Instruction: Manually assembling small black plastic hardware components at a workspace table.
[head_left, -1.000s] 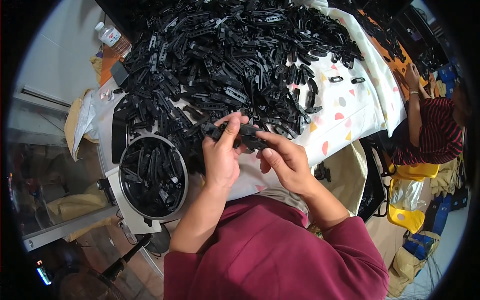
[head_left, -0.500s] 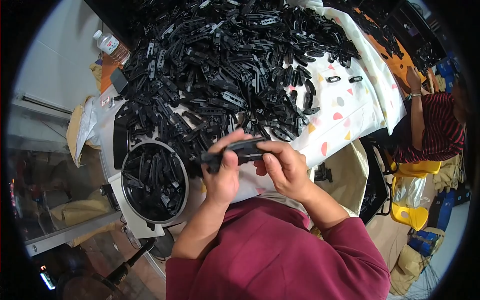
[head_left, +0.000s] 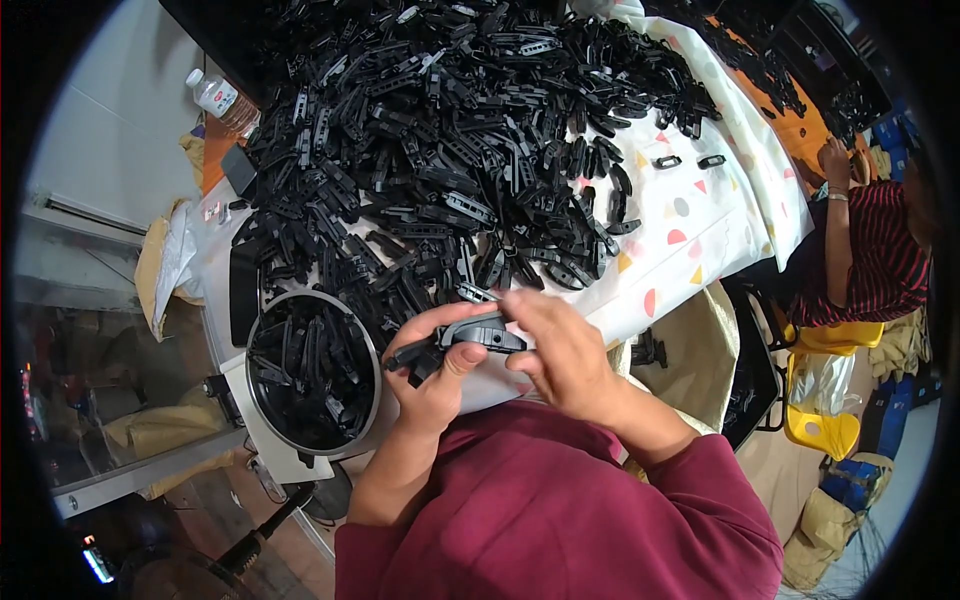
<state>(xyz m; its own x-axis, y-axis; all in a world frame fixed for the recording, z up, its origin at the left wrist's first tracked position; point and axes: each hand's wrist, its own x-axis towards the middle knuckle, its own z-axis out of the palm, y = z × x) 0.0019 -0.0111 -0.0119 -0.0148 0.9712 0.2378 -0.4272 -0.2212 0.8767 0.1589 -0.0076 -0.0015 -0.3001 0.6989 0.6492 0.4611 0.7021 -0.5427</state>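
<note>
My left hand [head_left: 435, 385] grips a long black plastic part [head_left: 462, 337], thumb pressed on its top. My right hand [head_left: 562, 350] closes over the same part's right end from above. Both hands hover at the near edge of the table, just in front of a huge heap of similar black plastic parts [head_left: 450, 140]. A round metal-rimmed bowl [head_left: 368, 350] filled with more black parts sits directly left of my left hand.
A white cloth with coloured spots [head_left: 690, 215] covers the table. A plastic bottle [head_left: 215, 97] stands at the far left corner. Another person in a striped shirt [head_left: 865, 255] sits at the right by a yellow stool [head_left: 820, 425]. A cloth sack [head_left: 700, 350] hangs beside the table.
My hands drew back from the pile toward my body with the black part. The right hand has shifted over the part's right end.
</note>
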